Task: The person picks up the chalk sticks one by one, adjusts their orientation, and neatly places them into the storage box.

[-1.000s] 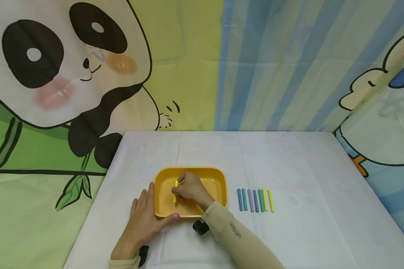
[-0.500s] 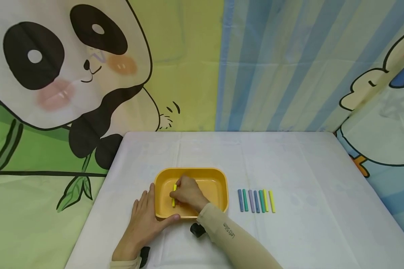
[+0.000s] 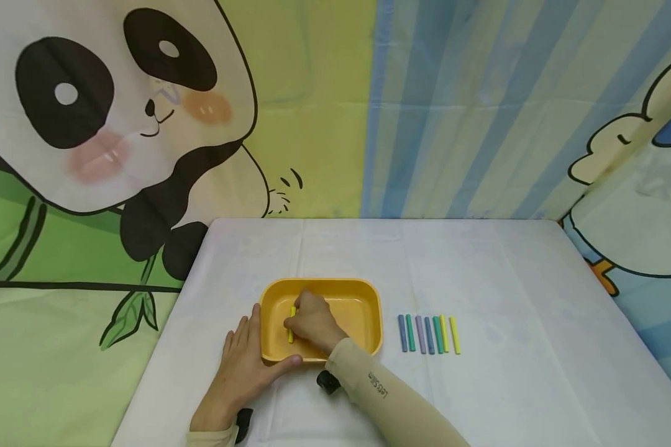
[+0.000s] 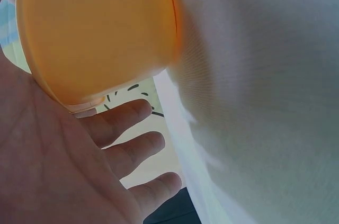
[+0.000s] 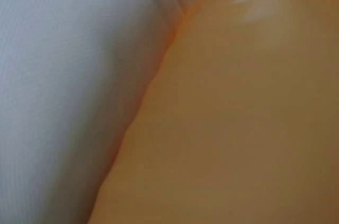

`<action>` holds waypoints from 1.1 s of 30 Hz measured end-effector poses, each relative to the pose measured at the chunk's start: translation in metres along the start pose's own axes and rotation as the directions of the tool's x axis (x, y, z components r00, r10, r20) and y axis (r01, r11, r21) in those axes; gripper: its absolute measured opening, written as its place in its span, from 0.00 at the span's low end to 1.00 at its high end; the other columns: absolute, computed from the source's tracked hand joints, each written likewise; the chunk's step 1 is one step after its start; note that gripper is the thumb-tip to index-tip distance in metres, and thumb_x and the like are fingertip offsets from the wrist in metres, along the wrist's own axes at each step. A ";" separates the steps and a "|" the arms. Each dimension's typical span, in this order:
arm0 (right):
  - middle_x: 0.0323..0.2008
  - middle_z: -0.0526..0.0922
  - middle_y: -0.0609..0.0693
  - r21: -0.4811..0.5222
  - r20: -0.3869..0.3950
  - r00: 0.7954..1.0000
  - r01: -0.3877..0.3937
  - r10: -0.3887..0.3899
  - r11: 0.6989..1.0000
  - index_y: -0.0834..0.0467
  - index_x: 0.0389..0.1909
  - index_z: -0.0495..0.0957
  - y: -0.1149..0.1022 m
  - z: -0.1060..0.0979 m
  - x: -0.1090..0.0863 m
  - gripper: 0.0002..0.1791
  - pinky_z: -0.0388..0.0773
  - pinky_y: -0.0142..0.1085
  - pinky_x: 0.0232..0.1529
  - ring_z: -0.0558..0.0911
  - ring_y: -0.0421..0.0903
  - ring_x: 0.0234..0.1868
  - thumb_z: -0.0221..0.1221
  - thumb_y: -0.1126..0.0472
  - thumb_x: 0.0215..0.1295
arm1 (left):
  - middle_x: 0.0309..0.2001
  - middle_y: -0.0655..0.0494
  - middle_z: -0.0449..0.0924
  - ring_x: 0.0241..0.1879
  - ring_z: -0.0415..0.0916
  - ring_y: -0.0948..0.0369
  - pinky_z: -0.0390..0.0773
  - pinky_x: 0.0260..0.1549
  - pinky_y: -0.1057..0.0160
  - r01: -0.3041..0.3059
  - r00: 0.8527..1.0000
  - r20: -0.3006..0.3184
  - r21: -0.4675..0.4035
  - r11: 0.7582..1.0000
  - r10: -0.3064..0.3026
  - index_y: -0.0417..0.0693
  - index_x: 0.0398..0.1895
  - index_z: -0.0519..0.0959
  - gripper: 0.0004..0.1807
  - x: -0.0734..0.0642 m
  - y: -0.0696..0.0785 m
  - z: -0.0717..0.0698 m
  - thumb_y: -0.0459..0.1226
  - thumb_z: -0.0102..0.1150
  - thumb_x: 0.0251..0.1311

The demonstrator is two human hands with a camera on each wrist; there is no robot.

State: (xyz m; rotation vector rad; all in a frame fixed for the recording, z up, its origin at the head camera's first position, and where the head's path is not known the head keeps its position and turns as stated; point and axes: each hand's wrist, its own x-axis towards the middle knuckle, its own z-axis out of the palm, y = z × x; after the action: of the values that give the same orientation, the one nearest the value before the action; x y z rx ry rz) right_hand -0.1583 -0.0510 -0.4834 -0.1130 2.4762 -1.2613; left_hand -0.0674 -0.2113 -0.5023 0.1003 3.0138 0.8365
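Note:
A yellow-orange tray point(image 3: 358, 310) stands on the table. My right hand point(image 3: 315, 324) reaches into its left half and pinches a yellow stick of chalk point(image 3: 291, 333), which points away from me, low over the tray floor. My left hand point(image 3: 240, 380) lies along the tray's near left corner, fingers extended beside the left wall and thumb along the front. In the left wrist view, the palm point(image 4: 47, 150) is against the tray's side point(image 4: 100, 33). The right wrist view is filled mostly by the tray's outer wall point(image 5: 228, 107); the right fingers are hidden there.
To the right of the tray, several chalk sticks point(image 3: 429, 335) in blue, green, purple and yellow lie side by side in a row. A white cloth point(image 3: 509, 385) covers the table. Behind it hangs a printed backdrop point(image 3: 313, 124) with a panda.
My right hand has lowered slightly toward the near side of the tray with the yellow chalk still pinched. My left hand stays against the tray. The head view has shifted a little.

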 end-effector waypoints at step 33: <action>0.28 0.83 0.46 0.170 0.016 0.999 0.029 -0.032 0.985 0.62 0.54 0.78 -0.004 -0.042 -0.033 0.22 0.84 0.40 0.28 0.87 0.52 0.28 0.70 0.59 0.61 | 0.79 0.40 0.48 0.76 0.46 0.37 0.45 0.70 0.32 0.024 1.000 -0.001 -0.004 1.000 -0.024 0.42 0.82 0.37 0.75 0.000 0.000 0.003 0.77 0.61 0.44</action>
State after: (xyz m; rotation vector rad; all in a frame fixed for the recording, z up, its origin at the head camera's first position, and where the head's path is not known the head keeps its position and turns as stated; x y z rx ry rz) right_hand -0.1425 -0.0137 -0.4482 -0.1184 2.3478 -1.4712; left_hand -0.0678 -0.2095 -0.5047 0.0639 3.0084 0.8402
